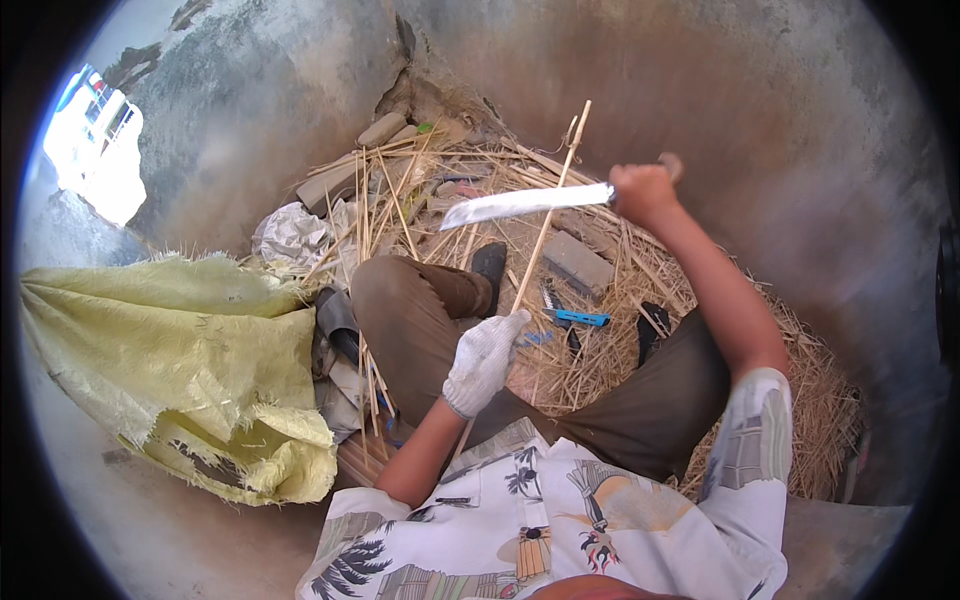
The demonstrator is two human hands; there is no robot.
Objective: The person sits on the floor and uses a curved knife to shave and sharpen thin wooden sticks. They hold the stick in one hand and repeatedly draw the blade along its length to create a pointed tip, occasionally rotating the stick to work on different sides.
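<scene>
1. Both hands are apart from each other, each closed on something: the left hand (482,365), in a white knitted glove, grips a stick (538,254), and the bare right hand (643,190) is wrapped around the handle of a large knife (530,206).
2. Slim, pale tan and smooth-looking, the stick has a small side stub near its far end. It is held above the person's lap and the littered floor, between the bent legs.
3. Its long axis slants: the far end points away from the person and a little to the right, while the near end passes below the glove toward the left forearm.
4. Long, flat and shiny, the blade points left from the right fist, its tip angled slightly back toward the person. It crosses the stick's upper part in view; whether they touch cannot be told. A rounded brown handle end shows beyond the fist.
5. Dry, tangled straw (640,290) covers much of the floor, with a rough rectangular grey brick (578,264) and a blue cutter (578,319) near the glove.
6. To the left lie thin, straight strips (365,215), crumpled white sheeting (295,235) and a yellow sack (200,360) with frayed, torn edges.
</scene>
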